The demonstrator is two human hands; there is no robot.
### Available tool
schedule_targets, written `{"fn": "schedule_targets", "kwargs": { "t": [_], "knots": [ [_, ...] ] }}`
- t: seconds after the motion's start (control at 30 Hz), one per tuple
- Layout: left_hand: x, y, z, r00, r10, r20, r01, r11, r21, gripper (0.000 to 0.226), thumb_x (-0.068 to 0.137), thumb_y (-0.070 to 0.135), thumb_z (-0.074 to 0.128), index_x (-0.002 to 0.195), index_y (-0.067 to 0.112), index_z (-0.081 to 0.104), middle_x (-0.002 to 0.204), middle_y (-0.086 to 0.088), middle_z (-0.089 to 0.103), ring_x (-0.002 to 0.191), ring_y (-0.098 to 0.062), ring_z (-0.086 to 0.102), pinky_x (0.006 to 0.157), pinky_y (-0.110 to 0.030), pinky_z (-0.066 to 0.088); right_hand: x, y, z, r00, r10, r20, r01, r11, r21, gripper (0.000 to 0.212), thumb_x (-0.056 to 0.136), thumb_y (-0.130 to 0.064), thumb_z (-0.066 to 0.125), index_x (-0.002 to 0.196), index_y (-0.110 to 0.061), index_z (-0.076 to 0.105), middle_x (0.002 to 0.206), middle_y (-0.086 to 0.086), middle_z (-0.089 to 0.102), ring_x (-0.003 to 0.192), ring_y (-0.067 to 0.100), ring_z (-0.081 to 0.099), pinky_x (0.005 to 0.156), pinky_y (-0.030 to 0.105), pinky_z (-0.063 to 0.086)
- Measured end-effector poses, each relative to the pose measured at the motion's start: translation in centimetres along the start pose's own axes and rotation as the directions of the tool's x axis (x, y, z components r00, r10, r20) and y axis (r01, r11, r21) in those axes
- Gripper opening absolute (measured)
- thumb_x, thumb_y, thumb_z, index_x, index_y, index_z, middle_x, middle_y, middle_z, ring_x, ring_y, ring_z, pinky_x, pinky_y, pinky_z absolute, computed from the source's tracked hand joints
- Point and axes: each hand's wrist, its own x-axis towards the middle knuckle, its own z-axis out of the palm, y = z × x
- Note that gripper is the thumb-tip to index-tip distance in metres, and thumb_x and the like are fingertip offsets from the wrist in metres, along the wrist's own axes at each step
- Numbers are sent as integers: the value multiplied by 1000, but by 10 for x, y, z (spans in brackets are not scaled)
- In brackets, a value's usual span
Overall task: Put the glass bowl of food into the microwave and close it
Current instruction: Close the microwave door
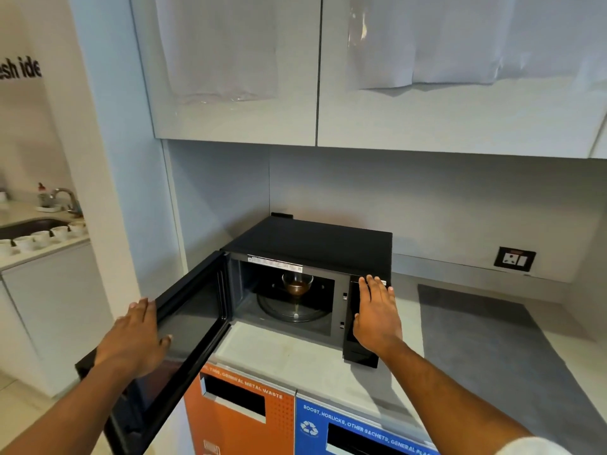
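A black microwave [315, 239] stands on the grey counter with its door [187, 326] swung wide to the left. Inside, a glass bowl [297, 284] holding brown food rests on the glass turntable [289, 311]. My left hand [136, 339] lies flat, fingers spread, on the outer face of the open door near its top edge. My right hand [377, 311] is pressed flat against the control panel on the microwave's right front. Neither hand holds anything.
The grey counter [476, 339] runs to the right, with a wall socket [515, 258] behind. Below the counter are an orange waste bin front [243, 421] and a blue one [354, 431]. White cupboards [328, 77] hang overhead. At far left are a sink, tap and white cups [42, 236].
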Motion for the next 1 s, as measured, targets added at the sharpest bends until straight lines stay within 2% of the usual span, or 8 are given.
{"fn": "schedule_targets", "kwargs": {
  "t": [0.23,0.43,0.57,0.7,0.87,1.0],
  "knots": [
    [-15,50,-2,997,-25,79,30,998,-58,84,98,39,39,158,4,-7,170,-15,-6,158,-30,-2,129,-41,9,1,8,2,999,-38,11,38,999,4,90,95,-23,63,165,-20,7,175,6,6,162,30,2,129,45,-2],
    [-32,107,-7,990,35,137,-14,989,-146,78,102,41,30,157,2,-10,168,-18,-14,157,-32,-11,128,-44,4,2,12,-5,996,-83,30,82,996,26,87,97,-26,61,165,-18,7,175,7,8,162,30,3,131,45,1],
    [-29,143,-6,983,96,157,-52,964,-262,72,104,44,21,158,6,-6,169,-14,-15,157,-30,-11,128,-45,3,3,16,-7,994,-105,31,104,994,27,80,102,-38,52,165,-20,7,175,6,7,162,29,3,129,44,-1],
    [-20,179,-1,972,184,149,-126,934,-335,68,105,42,21,159,9,-3,169,-11,-14,157,-28,-11,128,-44,2,6,18,-6,994,-106,9,106,993,48,75,104,-56,37,165,-21,13,175,5,12,162,29,7,129,44,0],
    [-3,219,8,951,289,112,-249,927,-280,68,105,44,18,159,8,-4,170,-10,-11,157,-28,-10,127,-43,2,11,16,-11,997,-68,-48,75,986,146,93,93,-79,10,159,-19,34,168,7,34,157,29,26,127,43,21],
    [17,246,12,922,374,96,-339,903,-263,67,105,45,15,159,11,-3,170,-6,-11,157,-25,-12,127,-43,-1,19,19,-19,998,-45,-53,55,978,201,101,86,-87,7,153,-22,46,162,3,44,152,25,36,120,42,37]
  ]
}}
